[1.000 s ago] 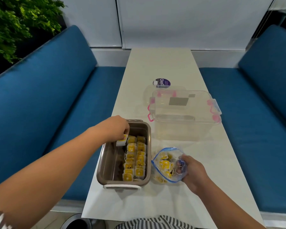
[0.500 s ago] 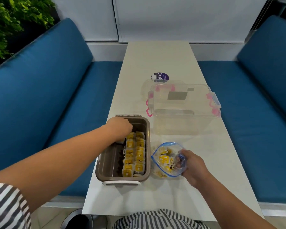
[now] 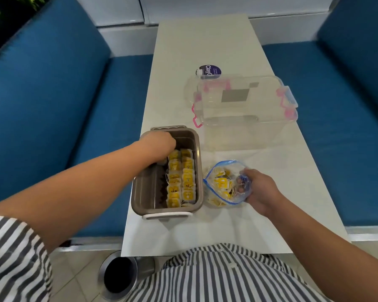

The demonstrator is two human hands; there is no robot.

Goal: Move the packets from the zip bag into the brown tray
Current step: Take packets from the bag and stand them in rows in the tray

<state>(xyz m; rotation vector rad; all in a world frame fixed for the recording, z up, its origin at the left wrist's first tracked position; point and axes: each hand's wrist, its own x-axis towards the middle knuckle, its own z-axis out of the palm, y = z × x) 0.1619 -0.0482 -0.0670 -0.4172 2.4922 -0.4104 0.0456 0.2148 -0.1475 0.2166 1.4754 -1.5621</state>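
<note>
The brown tray (image 3: 144,192) stands near the table's front edge, left of the zip bag (image 3: 225,184). Two rows of yellow tea packets (image 3: 181,179) fill the tray's right half. My left hand (image 3: 160,144) reaches down into the tray at the far end of the rows, fingers curled around a packet (image 3: 162,167) whose pale edge shows beneath the hand. The clear zip bag with a blue seal lies open on the table and holds several more yellow packets. My right hand (image 3: 258,190) grips the bag's right side.
A clear plastic box (image 3: 244,110) with pink latches stands behind the tray and bag, with a purple-lidded round tub (image 3: 210,70) beyond it. Blue bench seats flank the narrow white table (image 3: 205,40). A metal bin (image 3: 120,275) stands on the floor below the front edge.
My left hand has gone deeper into the tray with the packet, lowering it beside the far end of the rows. The camera has tilted downward. My right hand keeps hold of the bag.
</note>
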